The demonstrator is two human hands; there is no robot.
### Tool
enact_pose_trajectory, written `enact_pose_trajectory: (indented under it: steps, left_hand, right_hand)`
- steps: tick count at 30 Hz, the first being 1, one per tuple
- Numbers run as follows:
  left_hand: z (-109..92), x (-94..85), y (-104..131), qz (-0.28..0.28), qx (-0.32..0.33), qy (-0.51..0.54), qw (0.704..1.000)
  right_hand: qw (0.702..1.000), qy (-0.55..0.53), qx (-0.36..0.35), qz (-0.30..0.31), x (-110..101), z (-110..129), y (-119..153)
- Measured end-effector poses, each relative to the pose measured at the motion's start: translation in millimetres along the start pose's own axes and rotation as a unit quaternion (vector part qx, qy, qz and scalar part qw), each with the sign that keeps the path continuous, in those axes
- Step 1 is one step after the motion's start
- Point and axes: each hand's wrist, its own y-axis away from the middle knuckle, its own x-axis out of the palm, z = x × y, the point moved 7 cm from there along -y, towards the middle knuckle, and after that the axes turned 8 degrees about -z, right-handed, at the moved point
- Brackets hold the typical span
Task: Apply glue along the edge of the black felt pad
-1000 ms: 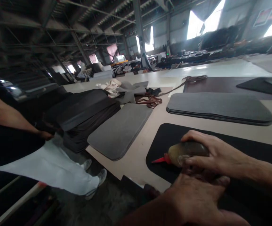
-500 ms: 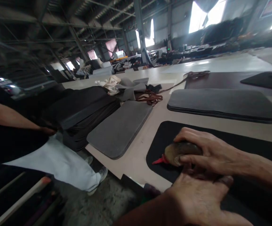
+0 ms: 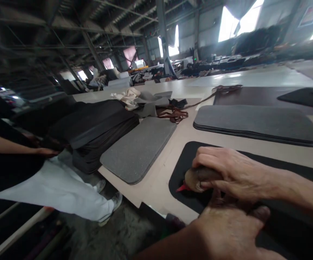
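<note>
My right hand (image 3: 235,173) grips a brownish squeeze bottle (image 3: 197,178) with a red nozzle, laid low over a black mat (image 3: 183,166) on the table. The nozzle tip points left, close to the mat's rounded near-left corner. My left hand (image 3: 227,231) lies flat at the bottom of the view, pressing on the near edge of the same mat, just below the right hand. What is under its palm is hidden.
A grey mat (image 3: 140,148) lies to the left, beside a stack of dark mats (image 3: 97,126). Another grey mat pile (image 3: 256,122) sits behind. Brown straps (image 3: 175,115) and cloth scraps lie further back. A person in white trousers (image 3: 61,187) stands at the table's left edge.
My right hand has slid the bottle leftward toward the mat's corner. The person's arm on the left has dropped lower.
</note>
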Motion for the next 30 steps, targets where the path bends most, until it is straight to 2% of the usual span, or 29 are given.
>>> enact_pose_trajectory:
  steps: [6,11,15,20,25,30]
  left_hand:
    - [-1,-4.6,1,-0.012,0.004,0.034,0.999]
    - [-2,-6.0,0,-0.046,0.017,-0.006,0.999]
    - [0,-3.0,0,-0.063,0.023,-0.005,0.998]
    - [10,8.2,-4,-0.042,0.03,0.02,0.998]
    - [18,15.4,-8,-0.045,0.041,0.022,0.998]
    - [21,17.2,-6,-0.053,0.029,-0.006,0.998]
  right_hand:
    - [0.999,0.03,-0.024,-0.001,-4,9,-8]
    - [0.997,0.065,-0.028,-0.019,-8,1,-13]
    - [0.993,0.108,-0.017,-0.034,-12,-15,-18]
    - [0.986,0.153,0.005,-0.058,-21,-44,-25]
    - [0.977,0.196,0.058,-0.063,-33,-75,-31]
    - [0.968,0.223,0.087,-0.077,-44,-94,-36]
